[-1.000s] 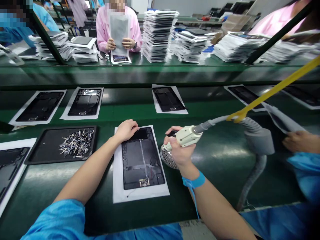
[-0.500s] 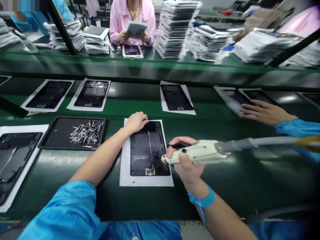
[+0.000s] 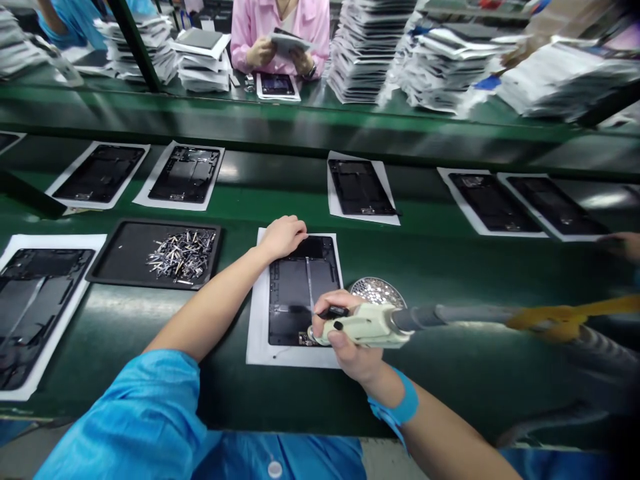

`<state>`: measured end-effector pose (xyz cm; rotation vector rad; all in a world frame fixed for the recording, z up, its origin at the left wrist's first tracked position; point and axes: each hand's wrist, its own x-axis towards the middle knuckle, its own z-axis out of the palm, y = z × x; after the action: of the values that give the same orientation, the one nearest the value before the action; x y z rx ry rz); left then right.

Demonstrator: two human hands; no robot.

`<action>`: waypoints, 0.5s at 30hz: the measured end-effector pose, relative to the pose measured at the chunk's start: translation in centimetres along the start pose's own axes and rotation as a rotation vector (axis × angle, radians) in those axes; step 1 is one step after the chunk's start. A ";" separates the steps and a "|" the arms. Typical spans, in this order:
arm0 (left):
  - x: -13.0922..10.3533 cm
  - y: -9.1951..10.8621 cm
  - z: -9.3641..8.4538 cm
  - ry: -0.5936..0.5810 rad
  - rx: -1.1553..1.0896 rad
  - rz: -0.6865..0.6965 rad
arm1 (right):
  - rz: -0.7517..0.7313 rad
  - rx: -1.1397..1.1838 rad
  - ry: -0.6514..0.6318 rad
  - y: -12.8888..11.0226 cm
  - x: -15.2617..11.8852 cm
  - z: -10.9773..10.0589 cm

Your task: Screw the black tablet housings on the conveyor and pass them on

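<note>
A black tablet housing (image 3: 290,287) lies on a white sheet (image 3: 258,333) in front of me. My left hand (image 3: 284,237) rests at its top left corner, fingers curled over the edge; what they grip, if anything, is hidden. My right hand (image 3: 353,340) is wrapped round a pale green power screwdriver (image 3: 373,325) with a grey hose. The tool's tip is over the small circuit board (image 3: 306,339) at the housing's bottom edge. Behind the tool sits a round metal dish of small shiny parts (image 3: 377,292), partly covered by it.
A black tray (image 3: 125,257) of small metal parts stands left, beside another housing (image 3: 45,293). More housings on sheets (image 3: 363,187) line the back. Beyond are paper stacks (image 3: 370,53) and a person in pink (image 3: 245,40). Another person's hand (image 3: 625,245) shows at right.
My right hand has moved the screwdriver left onto the small board, uncovering the round dish. The other person's hand has drawn away right from the back housings. The view has shifted slightly.
</note>
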<state>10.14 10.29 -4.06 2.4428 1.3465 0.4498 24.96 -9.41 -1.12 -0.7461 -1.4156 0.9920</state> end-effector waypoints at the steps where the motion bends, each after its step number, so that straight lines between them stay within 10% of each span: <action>1: 0.1 0.0 0.0 -0.001 -0.002 0.000 | -0.013 -0.008 -0.004 0.0 0.0 0.0; 8: -2.0 1.3 -0.9 0.045 0.118 -0.028 | -0.018 -0.031 -0.037 0.0 -0.1 0.3; 15: -12.3 4.1 -5.0 -0.094 0.444 -0.380 | 0.059 0.140 0.084 0.0 0.6 -0.2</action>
<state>4.88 -1.63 0.69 2.3971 1.9831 -0.0672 25.11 -8.81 -0.86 -0.7208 -1.2441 1.0814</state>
